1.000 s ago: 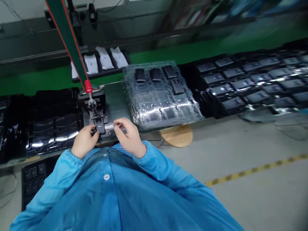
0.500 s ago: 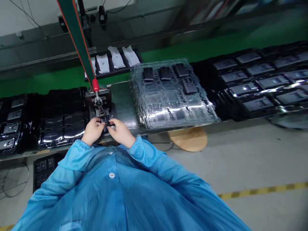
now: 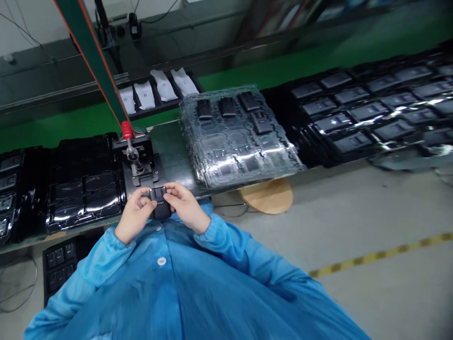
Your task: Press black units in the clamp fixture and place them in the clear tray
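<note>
Both of my hands hold a small black boxy part close to my chest, just in front of the bench edge. My left hand pinches its left side and my right hand grips its right side. Behind them stands a black clamp fixture with a red-capped lever; its nest looks bare. To the right lies a stack of clear plastic trays holding a few black parts at its far end.
Glossy black trays lie left of the fixture, and more black trays with grey-topped parts fill the bench at right. A dark tray with white pouches sits on the green belt behind. A round wooden stool stands under the bench.
Both hands have come back from the fixture's nest toward my body, lifting the black part out of it. The camera view has shifted slightly.
</note>
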Tool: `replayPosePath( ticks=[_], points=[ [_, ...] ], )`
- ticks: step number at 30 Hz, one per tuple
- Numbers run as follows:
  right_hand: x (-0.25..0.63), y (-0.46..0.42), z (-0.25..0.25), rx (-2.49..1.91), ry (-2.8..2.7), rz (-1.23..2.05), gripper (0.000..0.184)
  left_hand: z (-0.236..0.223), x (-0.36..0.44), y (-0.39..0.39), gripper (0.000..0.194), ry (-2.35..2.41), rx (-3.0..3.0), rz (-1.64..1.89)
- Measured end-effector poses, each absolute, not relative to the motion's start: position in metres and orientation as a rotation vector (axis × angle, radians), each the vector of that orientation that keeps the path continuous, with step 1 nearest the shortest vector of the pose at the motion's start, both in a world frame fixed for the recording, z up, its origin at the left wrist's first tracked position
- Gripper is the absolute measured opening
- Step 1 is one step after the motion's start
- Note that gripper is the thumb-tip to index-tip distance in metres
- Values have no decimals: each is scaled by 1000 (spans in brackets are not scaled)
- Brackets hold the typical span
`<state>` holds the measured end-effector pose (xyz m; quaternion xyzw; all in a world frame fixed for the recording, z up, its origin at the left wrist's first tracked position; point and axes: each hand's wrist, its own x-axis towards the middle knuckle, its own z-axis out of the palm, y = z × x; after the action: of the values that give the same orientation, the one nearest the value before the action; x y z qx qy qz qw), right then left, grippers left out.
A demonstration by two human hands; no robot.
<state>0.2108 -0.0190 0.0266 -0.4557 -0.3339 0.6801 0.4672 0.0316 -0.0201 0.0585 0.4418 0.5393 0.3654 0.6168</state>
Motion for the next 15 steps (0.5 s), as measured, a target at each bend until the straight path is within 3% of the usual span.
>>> replayPosePath(
  ticks=[11, 15],
  points=[
    [252, -50, 37, -1120, -645, 1588, 33, 55, 70, -32, 53, 1176, 1241, 757],
    [292, -47, 53, -1186, -683, 1475, 34, 56, 77, -33, 69, 1128, 1371, 668]
  ],
)
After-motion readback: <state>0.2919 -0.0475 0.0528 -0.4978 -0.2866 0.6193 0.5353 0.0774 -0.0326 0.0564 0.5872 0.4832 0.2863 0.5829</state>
